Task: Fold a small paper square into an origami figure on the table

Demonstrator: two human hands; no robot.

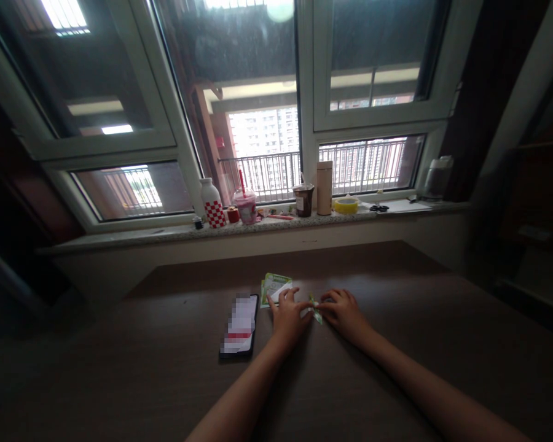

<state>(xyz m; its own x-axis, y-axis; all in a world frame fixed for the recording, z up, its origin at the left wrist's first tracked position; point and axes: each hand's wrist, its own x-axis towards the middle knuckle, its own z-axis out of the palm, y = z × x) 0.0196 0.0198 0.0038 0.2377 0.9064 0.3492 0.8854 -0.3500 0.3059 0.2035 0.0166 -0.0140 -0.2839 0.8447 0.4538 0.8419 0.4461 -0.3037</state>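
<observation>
A small, twisted green-and-white piece of what looks like paper or wrapper (317, 317) is on the brown table between my two hands. My left hand (289, 314) pinches its left side with thumb and index finger, while its other fingers are spread towards flat green-and-white packets or cards (271, 288). From the other side, my right hand (345, 312) grips the piece between thumb and index finger, its remaining fingers curled. The piece is partly covered by fingertips, so its full shape is hidden. A phone with its screen lit (240, 325) lies left of my left hand.
Beyond the brown table (378, 264), a window sill (175, 232) carries a checkered white bottle (212, 205), a pink drink cup (246, 205), a brown drink cup (303, 201), a tan flask (324, 189), yellow tape (346, 205), scissors (378, 209) and a clear jug (437, 178).
</observation>
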